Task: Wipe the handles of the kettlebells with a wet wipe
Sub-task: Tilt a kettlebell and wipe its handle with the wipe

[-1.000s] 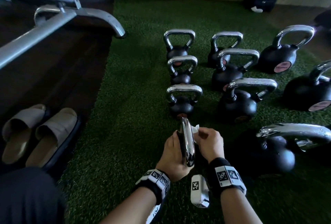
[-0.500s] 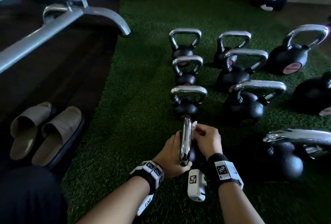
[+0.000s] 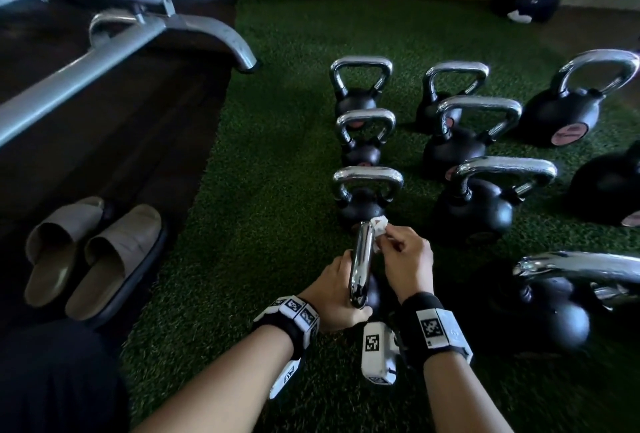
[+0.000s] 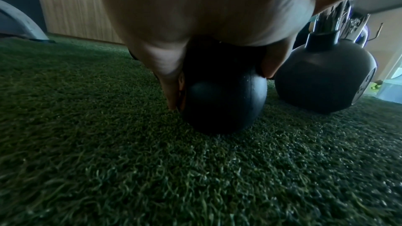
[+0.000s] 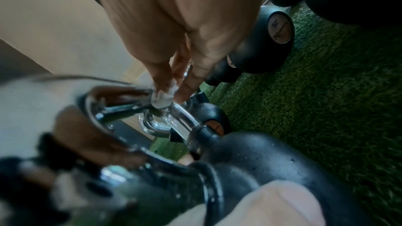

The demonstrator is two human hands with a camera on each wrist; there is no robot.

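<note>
The nearest kettlebell has a chrome handle [image 3: 362, 261] seen edge-on and a black ball [image 4: 224, 102] standing on the turf. My left hand [image 3: 334, 297] grips the kettlebell from the left, its fingers curled down round the ball. My right hand [image 3: 403, 259] pinches a crumpled white wet wipe [image 3: 379, 224] against the far end of the handle. In the right wrist view the wet wipe [image 5: 163, 97] sits between my fingertips on the chrome bar [image 5: 139, 107].
Several more chrome-handled kettlebells [image 3: 367, 190] stand in rows ahead and to the right on green turf [image 3: 270, 210]. A large kettlebell [image 3: 554, 304] is close on my right. Slippers [image 3: 93, 252] and a grey metal machine frame [image 3: 114, 41] are on the dark floor at left.
My right hand with the wipe has slid forward along the handle toward its far end. The left hand keeps its hold on the kettlebell.
</note>
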